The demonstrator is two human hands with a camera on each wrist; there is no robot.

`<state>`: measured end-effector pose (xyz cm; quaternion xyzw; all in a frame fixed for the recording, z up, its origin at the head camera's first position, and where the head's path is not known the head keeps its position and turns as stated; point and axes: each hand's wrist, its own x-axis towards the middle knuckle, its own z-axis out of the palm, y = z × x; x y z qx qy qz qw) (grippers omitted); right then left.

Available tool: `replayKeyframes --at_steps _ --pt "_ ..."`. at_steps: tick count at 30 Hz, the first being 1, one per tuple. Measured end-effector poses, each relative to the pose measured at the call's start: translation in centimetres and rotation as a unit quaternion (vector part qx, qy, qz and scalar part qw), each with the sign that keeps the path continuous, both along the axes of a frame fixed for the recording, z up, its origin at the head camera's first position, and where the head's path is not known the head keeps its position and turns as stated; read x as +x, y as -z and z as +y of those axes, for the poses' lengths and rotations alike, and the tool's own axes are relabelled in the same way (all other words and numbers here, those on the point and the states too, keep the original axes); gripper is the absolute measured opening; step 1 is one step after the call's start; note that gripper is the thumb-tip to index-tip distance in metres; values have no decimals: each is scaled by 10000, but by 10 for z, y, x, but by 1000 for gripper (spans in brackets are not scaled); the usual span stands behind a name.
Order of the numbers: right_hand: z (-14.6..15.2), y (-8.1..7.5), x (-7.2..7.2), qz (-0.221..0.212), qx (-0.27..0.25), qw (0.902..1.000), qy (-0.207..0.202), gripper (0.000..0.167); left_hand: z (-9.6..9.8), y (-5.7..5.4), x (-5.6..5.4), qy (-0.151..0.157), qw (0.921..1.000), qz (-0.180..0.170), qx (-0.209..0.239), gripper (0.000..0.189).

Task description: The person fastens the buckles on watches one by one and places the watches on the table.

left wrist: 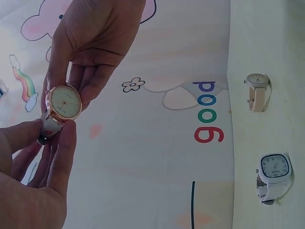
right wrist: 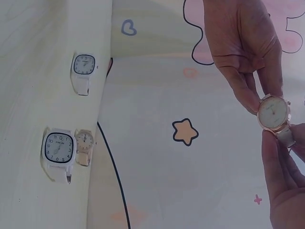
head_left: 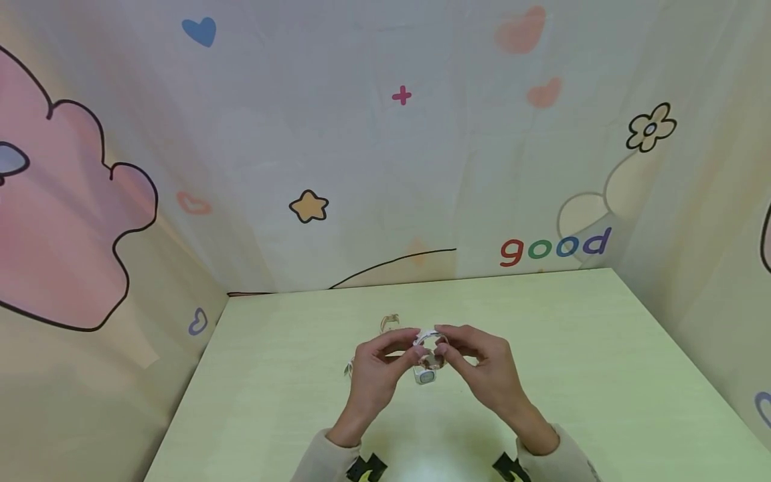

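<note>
A wristwatch (head_left: 429,333) with a white strap and rose-gold rim is held up between both hands over the table. Its round pale dial (left wrist: 65,102) faces the wrist cameras. My left hand (head_left: 376,368) pinches the strap side with thumb and fingers. From the other side my right hand (head_left: 484,368) pinches it near the case. Below in the head view lies a white square watch (head_left: 425,377). Behind the left hand stands a round watch with a beige strap (head_left: 389,321). Another watch (head_left: 349,369) is mostly hidden by the left hand.
The pale green table (head_left: 578,375) meets a printed cloth backdrop (head_left: 361,134) at its back edge, with more cloth on both sides. In the right wrist view, two square white watches, one upper (right wrist: 84,66) and one lower (right wrist: 59,149), stand on the table.
</note>
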<state>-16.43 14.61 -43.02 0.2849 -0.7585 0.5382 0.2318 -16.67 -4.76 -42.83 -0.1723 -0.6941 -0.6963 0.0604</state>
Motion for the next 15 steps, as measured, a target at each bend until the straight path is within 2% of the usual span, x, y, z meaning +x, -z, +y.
replayKeyframes --at_steps 4,7,15 --pt "0 -1 1 -181 -30 9998 113 35 0 1 -1 -65 9999 -51 96 24" --pt "1 -1 1 -367 -155 9991 143 30 0 1 -3 -93 9999 -71 94 22" --pt "5 2 -3 -1299 -498 9901 206 23 2 3 -10 8 9994 -340 102 23"
